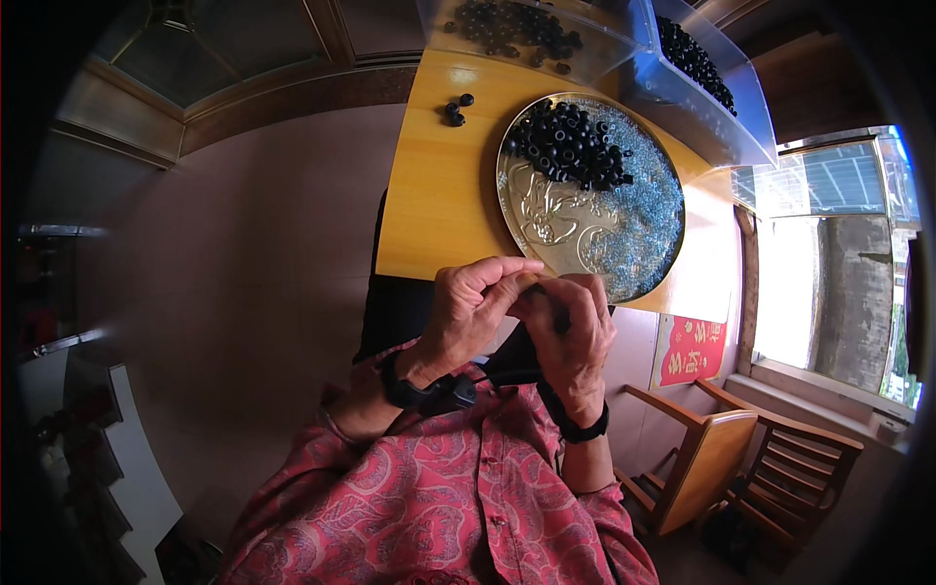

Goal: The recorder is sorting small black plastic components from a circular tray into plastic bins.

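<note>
I'm watching the left hand (478, 304) and right hand (570, 327) pinch a dark piece (534, 290) mid-frame; above, round black beads (570, 146) and glassy blue beads (648, 210) share an embossed metal tray (551, 216), smooth yellow table (429, 195) beneath, bright window (785, 283) right.

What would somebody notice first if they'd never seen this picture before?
Probably the shiny tray on the yellow table, with black beads heaped toward its upper left and tiny bluish beads along its right side. At the tray's near edge, the left hand and right hand are close together.

Room on table (434, 210) L of tray (548, 216), few blk beads (456, 109) there, bins (697, 127) block far side
</note>
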The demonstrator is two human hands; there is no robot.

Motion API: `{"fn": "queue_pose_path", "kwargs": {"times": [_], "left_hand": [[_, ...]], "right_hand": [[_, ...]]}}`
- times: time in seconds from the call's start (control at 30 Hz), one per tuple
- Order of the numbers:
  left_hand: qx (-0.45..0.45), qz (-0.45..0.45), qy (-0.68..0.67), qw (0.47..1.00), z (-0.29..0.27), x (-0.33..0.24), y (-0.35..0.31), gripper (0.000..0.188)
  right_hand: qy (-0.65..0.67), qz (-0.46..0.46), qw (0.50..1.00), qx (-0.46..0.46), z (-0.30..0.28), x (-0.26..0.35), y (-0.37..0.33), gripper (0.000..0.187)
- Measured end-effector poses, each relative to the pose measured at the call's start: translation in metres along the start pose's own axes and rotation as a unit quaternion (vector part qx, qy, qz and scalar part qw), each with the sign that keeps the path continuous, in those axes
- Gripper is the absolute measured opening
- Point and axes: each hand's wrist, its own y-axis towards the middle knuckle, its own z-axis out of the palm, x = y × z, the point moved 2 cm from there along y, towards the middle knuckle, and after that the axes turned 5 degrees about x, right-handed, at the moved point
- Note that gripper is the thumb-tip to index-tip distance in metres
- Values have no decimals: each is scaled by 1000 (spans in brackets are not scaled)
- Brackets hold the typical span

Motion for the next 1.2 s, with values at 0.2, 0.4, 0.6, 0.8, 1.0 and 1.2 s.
{"fn": "queue_pose_path", "kwargs": {"times": [0.2, 0.4, 0.6, 0.8, 1.0, 1.2], "left_hand": [[-8, -32, -14, 999, 2, -2, -3, 23], [52, -73, -67, 994, -5, 7, -2, 30], [95, -104, -102, 985, -10, 4, -2, 29], [99, -122, -145, 977, -8, -5, -2, 28], [105, -113, -297, 942, -8, -6, -5, 27], [64, -128, -343, 929, 0, -7, -9, 25]], "right_hand": [[-23, -22, 999, 36, 6, 1, -3, 30], [-24, -15, 999, 30, 11, -2, -8, 30], [59, 39, 997, 34, 7, -3, -14, 21], [282, 180, 939, -79, 6, -10, -24, 16], [446, 270, 854, 0, 21, 3, -16, 38], [492, 252, 831, 60, 32, 7, -13, 67]]}}
